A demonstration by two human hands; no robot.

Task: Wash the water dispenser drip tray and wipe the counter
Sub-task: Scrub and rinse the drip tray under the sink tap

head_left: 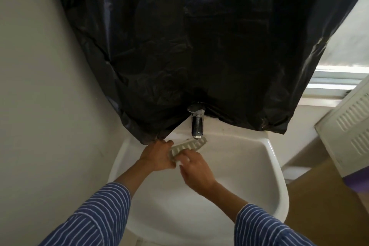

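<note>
The drip tray (189,146) is a pale slotted grille, held tilted over the white sink (265,158), its far end just under the chrome tap (196,124). My left hand (157,156) grips the tray's near left end. Against the same end rest the fingers of my right hand (196,170); whether they hold a cloth or sponge is hidden. Running water cannot be made out.
A black plastic sheet (199,46) hangs over the wall behind the tap down to the sink's back rim. A white louvred panel (349,126) leans at the right, below a window ledge (331,86). A plain wall stands close on the left.
</note>
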